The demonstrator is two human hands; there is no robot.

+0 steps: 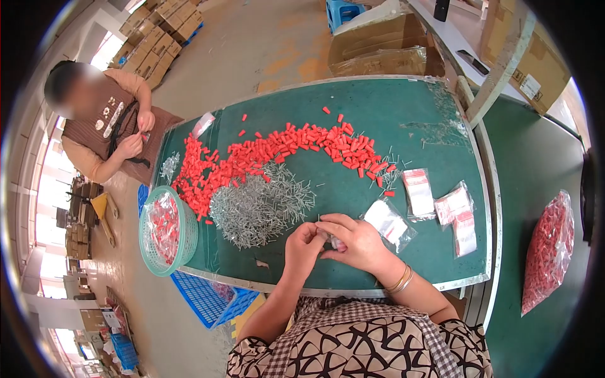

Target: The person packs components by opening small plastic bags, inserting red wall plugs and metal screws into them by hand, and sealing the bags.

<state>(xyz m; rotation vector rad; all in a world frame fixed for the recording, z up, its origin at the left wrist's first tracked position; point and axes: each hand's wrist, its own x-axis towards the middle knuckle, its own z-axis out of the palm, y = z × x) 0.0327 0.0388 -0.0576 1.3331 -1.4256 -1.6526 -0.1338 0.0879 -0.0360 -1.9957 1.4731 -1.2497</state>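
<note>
My left hand [304, 247] and my right hand [354, 242] meet over the near edge of the green table [378, 101]. Between their fingers is a small clear bag [336, 243] with something reddish inside; the fingers hide most of it. To the left of my hands lies a heap of metal screws [258, 205]. A long band of red plastic plugs [277, 143] curves behind it. Just right of my right hand is a stack of clear bags [387, 220], and two more stacks, one bag pile [418, 192] and another [459, 217], lie farther right.
A green basket [189, 230] of filled bags stands at the table's left corner. Across the left end sits a co-worker [104, 120], hands together. A large bag of red plugs [549, 252] is at the right. A blue crate [205, 302] is below the near edge.
</note>
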